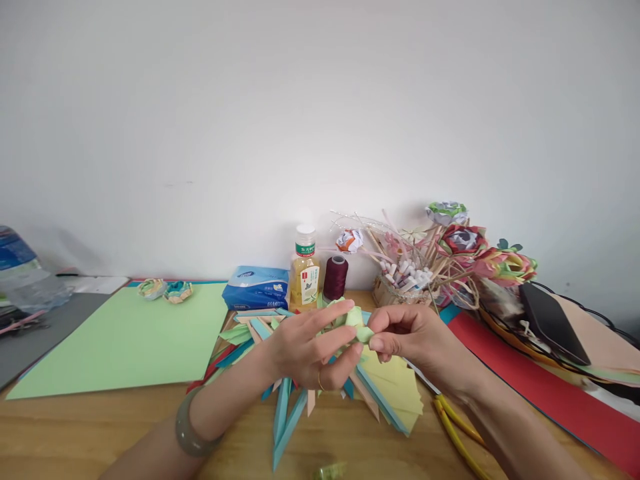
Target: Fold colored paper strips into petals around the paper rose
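Note:
A pale green folded-paper flower (354, 317) is held up above the table between both hands. My left hand (313, 343) wraps its fingers around the flower from the left and hides much of it. With thumb and forefinger, my right hand (395, 333) pinches a petal at the flower's right side. Below the hands lie folded blue paper strips (283, 407), with peach and red strips among them. A stack of yellow paper pieces (395, 380) fans out under the right hand.
Yellow-handled scissors (457, 433) lie at front right. Green paper sheets (130, 340) carry two small paper flowers (165, 291). Behind stand a tissue pack (256, 288), a drink bottle (305, 270), a thread spool (335, 278) and a basket (395, 293) of paper flowers. Red paper (530, 380) lies right.

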### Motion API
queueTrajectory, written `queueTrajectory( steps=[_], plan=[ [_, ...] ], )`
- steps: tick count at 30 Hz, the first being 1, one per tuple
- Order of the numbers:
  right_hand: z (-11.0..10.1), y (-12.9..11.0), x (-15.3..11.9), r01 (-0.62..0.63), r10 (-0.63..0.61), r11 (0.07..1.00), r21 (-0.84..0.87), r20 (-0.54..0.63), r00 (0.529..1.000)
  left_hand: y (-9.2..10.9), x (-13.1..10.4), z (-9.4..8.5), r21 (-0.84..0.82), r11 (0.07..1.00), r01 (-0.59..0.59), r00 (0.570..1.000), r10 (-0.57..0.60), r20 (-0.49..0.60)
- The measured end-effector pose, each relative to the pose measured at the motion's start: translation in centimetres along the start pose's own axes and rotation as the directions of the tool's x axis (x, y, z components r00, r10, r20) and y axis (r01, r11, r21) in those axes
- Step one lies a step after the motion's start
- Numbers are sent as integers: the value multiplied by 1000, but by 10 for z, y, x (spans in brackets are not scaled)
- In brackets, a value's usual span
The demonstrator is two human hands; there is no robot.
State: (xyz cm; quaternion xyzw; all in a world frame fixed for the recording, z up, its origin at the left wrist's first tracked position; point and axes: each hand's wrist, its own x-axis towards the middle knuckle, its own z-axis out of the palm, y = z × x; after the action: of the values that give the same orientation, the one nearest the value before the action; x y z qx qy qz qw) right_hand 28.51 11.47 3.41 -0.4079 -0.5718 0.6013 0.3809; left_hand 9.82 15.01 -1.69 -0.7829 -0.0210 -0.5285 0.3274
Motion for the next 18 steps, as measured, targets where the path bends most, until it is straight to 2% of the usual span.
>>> queueTrajectory(
  steps=[7,13,18],
  plan=[
    [9,1,0,29,-36,997,-70,-96,995,2,-2,3,-15,1000,14,1000,-15,-6],
    [-3,1,-1,13,-13,1000,-22,17,1000,-2,-2,0,16,997,75,997,-75,8],
    [-2,2,-1,-13,12,1000,22,10,1000,0,1,1,-4,998,58,998,-58,-10]
  ],
)
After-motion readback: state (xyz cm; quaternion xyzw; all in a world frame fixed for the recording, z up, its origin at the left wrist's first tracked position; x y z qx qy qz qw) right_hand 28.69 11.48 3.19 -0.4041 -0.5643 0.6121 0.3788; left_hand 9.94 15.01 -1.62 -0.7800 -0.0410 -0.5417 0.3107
